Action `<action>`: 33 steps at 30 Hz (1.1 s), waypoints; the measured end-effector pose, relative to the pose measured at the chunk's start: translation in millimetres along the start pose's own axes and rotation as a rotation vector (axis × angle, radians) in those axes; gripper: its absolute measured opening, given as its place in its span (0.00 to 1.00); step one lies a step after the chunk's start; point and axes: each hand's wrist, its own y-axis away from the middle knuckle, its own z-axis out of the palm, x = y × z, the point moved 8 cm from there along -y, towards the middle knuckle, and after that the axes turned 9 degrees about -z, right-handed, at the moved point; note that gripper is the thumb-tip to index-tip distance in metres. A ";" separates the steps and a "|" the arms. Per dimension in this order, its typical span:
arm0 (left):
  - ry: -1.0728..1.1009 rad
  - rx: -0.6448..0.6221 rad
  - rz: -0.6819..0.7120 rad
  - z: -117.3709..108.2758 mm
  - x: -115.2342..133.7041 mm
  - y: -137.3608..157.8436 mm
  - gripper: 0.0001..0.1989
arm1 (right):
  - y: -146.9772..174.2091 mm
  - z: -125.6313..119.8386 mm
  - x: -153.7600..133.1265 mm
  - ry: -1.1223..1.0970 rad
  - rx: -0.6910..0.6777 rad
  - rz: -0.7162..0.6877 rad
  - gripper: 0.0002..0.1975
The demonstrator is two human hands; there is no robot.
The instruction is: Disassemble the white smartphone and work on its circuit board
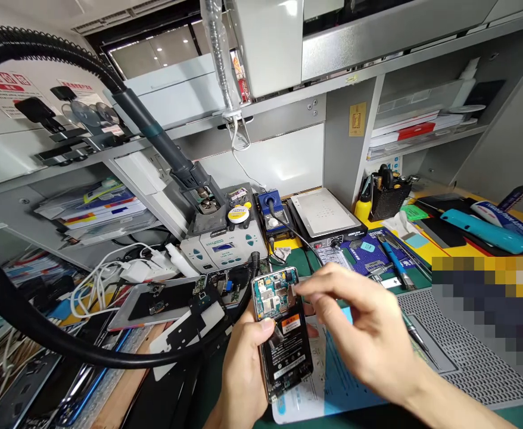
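Observation:
My left hand [246, 357] grips an opened smartphone [286, 357] along its left side, the thumb lying across its inner face. The phone tilts upright, its inside facing me. At its top a teal circuit board [270, 301] with metal shields is exposed. Below that sits a black battery [295, 351] with an orange label. My right hand [364, 325] is at the phone's upper right edge, index fingertip at or touching the board's side. Its thumb is bent a little apart from the index finger, and I see nothing held between them. The remaining right fingers are curled and partly hidden.
Under my hands lies a blue and white sheet [346, 381] on a green mat. A thick black hose [123, 357] curves across the left. Behind stand a grey control unit [219, 247] and a flat heating plate [326, 217]. Tweezers [422, 342] lie on the right.

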 end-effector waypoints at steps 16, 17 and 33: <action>0.003 -0.004 0.005 -3.4 9.2 0.1 0.19 | -2.0 20.0 4.2 0.031 -0.356 0.041 0.06; 0.000 0.002 0.008 -4.1 8.7 0.5 0.20 | -1.8 20.5 2.0 0.037 -0.348 0.002 0.07; -0.189 -0.004 0.168 8.2 19.0 2.5 0.21 | 3.5 24.9 0.8 0.115 -0.416 -0.170 0.11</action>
